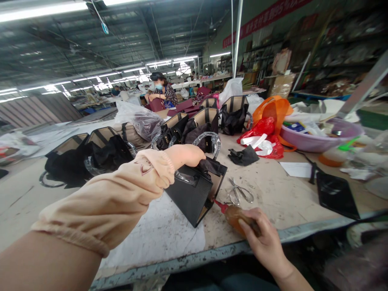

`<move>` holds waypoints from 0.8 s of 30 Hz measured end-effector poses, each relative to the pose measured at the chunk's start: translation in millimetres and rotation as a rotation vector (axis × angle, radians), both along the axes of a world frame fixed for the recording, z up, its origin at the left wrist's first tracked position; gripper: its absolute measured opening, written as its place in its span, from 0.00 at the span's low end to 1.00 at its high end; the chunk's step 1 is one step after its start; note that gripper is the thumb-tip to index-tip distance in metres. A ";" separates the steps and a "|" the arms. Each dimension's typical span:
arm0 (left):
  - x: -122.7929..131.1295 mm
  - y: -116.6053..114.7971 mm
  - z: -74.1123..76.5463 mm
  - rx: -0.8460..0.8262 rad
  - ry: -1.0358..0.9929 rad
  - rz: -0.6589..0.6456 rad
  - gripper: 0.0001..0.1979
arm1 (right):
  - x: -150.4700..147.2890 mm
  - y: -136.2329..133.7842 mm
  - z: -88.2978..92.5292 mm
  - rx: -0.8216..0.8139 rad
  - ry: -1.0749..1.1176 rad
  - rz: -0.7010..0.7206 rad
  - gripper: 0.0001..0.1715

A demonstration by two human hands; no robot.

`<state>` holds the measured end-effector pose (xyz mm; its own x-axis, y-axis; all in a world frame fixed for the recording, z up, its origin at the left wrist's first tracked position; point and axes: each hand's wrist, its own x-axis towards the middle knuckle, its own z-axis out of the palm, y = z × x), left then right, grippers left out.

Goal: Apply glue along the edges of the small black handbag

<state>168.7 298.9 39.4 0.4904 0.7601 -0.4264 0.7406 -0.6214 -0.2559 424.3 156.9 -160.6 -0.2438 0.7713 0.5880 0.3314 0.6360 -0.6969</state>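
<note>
Diagonally, the bottle (235, 217), gripped by the right hand (263, 232), points its nozzle (222, 206) leftward at the near end of the bag (193, 192), tilted on the counter (269, 188). The left hand (190, 156), nearer, meets the bag's far end, its hold hidden; scissors (238, 188) lie just right, the counter's edge close by.

We've got a matt, leather-look black bag (190, 196) near the tabletop's (269, 186) front edge, shiny metal scissors (237, 188) alongside, crinkled glossy red plastic (268, 124) beyond!
</note>
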 end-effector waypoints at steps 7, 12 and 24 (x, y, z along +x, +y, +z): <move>-1.7 4.6 -4.3 0.002 0.009 0.010 0.17 | -12.1 -1.9 -15.1 -0.360 0.150 -0.122 0.12; -1.0 4.3 -4.1 0.004 0.015 0.017 0.17 | -16.7 -0.6 -17.5 -0.460 0.183 -0.136 0.15; 2.5 2.3 -0.7 -0.001 0.038 -0.002 0.17 | -11.8 0.1 -23.7 -0.282 0.092 -0.186 0.10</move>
<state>171.1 301.2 38.7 0.4750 0.7588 -0.4457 0.7294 -0.6228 -0.2830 412.5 157.0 -184.4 -0.0403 0.9327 0.3583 0.3513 0.3489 -0.8688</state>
